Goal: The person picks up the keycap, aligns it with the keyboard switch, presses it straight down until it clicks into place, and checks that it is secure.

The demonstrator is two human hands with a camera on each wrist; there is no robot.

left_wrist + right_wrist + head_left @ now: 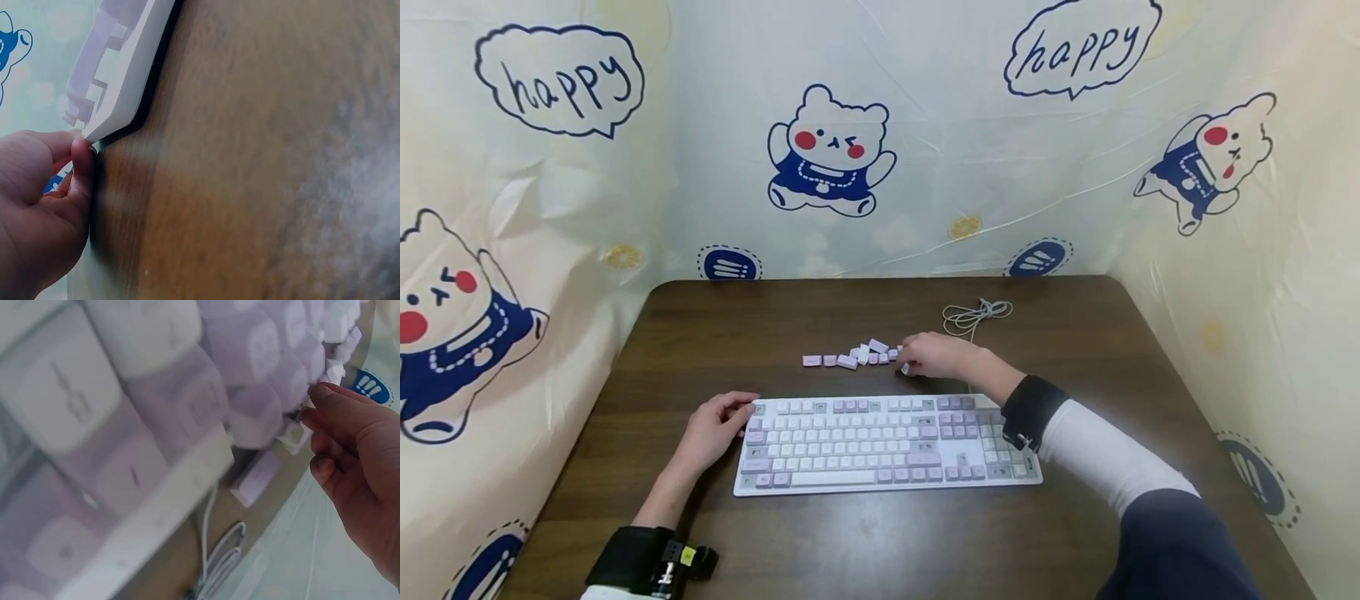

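A white and lilac keyboard (857, 490) lies on the brown table. My left hand (713, 429) is at its back left corner; in the left wrist view, thumb and fingers (80, 156) pinch that corner. Behind the keyboard, my right hand (942, 357) reaches to the right end of a row of loose keycaps (847, 362). At its curled fingertips is a small white keycap (906, 368), pinched between thumb and finger. In the right wrist view this keycap (294, 435) sits just below the fingertips, partly hidden by the keyboard's keys.
A coiled pale cable (976, 313) lies behind the keyboard, toward the right. One lilac keycap (257, 477) rests near the keyboard's edge in the right wrist view. A printed curtain (925, 150) surrounds the back and sides of the table (865, 550).
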